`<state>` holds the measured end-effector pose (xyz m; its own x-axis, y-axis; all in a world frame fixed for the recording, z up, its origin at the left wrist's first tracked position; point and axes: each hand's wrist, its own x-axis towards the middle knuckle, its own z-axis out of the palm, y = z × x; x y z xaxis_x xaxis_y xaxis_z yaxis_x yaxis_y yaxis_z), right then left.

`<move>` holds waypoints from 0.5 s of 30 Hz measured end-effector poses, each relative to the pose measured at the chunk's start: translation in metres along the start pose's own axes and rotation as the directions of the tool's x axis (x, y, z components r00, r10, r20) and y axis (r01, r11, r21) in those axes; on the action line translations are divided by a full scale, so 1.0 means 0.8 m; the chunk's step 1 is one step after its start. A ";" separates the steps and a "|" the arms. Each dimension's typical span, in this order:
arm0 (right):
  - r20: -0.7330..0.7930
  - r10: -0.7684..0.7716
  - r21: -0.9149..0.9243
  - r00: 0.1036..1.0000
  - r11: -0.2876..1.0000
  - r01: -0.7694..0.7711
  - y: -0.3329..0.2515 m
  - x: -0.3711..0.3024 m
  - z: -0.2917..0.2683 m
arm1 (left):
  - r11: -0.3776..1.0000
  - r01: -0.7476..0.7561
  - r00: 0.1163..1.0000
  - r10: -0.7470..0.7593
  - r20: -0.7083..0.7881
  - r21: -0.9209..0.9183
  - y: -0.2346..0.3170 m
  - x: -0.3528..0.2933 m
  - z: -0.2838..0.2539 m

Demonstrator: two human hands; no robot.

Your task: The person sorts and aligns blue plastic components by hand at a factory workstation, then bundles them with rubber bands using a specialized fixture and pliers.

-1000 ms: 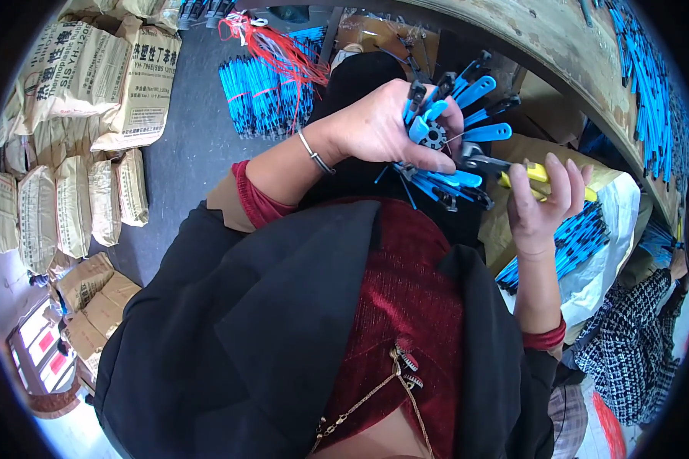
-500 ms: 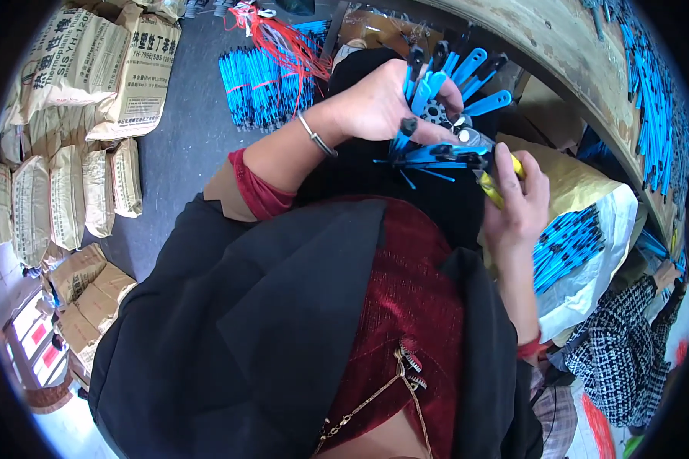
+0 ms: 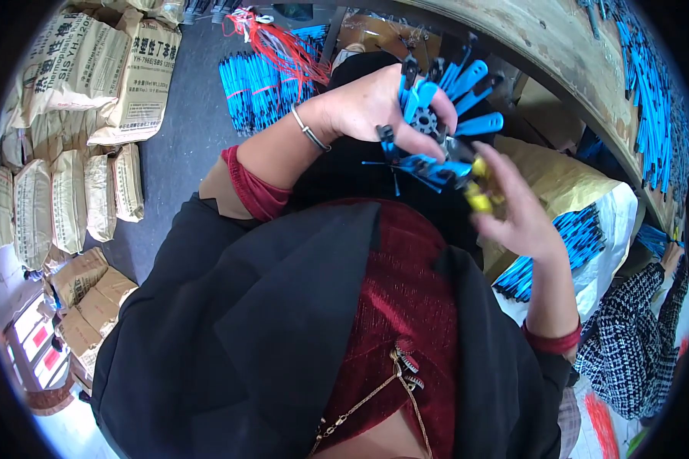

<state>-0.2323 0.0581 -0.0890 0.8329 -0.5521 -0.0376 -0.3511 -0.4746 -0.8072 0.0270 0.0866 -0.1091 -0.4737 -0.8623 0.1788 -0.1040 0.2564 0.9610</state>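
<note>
My left hand [image 3: 367,111] grips a cluster of blue plastic arms [image 3: 471,80] that spread out from a round dark hub [image 3: 424,119] with holes in it. Its thumb and fingers wrap around the hub. Several arms end in black tips; a few thin blue pieces stick out below the thumb. In my right hand [image 3: 524,218] is a pair of yellow-handled pliers [image 3: 478,191], smeared by motion. The fingers lie fairly straight along the handles. The pliers' metal jaws meet the lower right side of the cluster, where I cannot make out the exact contact.
Banded bundles of blue sticks [image 3: 256,92] lie beside red strings [image 3: 283,46] at upper left. A wooden bench edge [image 3: 559,73] curves across the upper right. Below it, a white sack [image 3: 612,222] holds more blue sticks. Paper sacks [image 3: 130,84] stand far left; a co-worker's checked sleeve [image 3: 628,329] is far right.
My right forearm has swung outward to the right, and its fingers have straightened along the pliers. The cluster in my left hand has shifted slightly left and tilted.
</note>
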 end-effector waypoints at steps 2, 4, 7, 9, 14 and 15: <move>0.062 0.019 -0.027 0.998 0.999 -0.017 -0.005 -0.004 -0.017 | 0.994 0.106 0.990 -0.109 -0.086 -0.039 0.007 0.001 0.004; 0.185 0.065 -0.082 0.981 0.995 -0.050 -0.003 -0.010 -0.027 | 0.985 0.162 0.977 -0.169 -0.128 -0.066 0.008 0.000 0.006; 0.610 0.063 0.508 0.790 0.734 -0.450 0.030 -0.013 0.006 | 0.983 0.048 0.999 -0.047 0.011 -0.179 0.000 0.005 0.001; 0.748 -0.083 0.623 0.658 0.427 -0.655 0.036 -0.012 0.011 | 0.985 0.034 0.998 -0.027 0.048 -0.169 -0.004 0.007 0.000; 0.422 0.147 0.445 0.895 0.826 -0.346 0.013 0.003 -0.012 | 0.997 0.057 0.998 -0.059 -0.038 -0.051 0.000 0.001 -0.004; 0.162 0.042 0.031 0.986 0.998 -0.048 0.010 0.006 -0.018 | 0.996 0.085 0.990 -0.085 -0.114 -0.012 0.001 0.000 -0.003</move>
<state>-0.2370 0.0422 -0.0870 0.8759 -0.4529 -0.1665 -0.3767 -0.4262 -0.8225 0.0293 0.0858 -0.1074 -0.3603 -0.9252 0.1190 -0.1335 0.1774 0.9750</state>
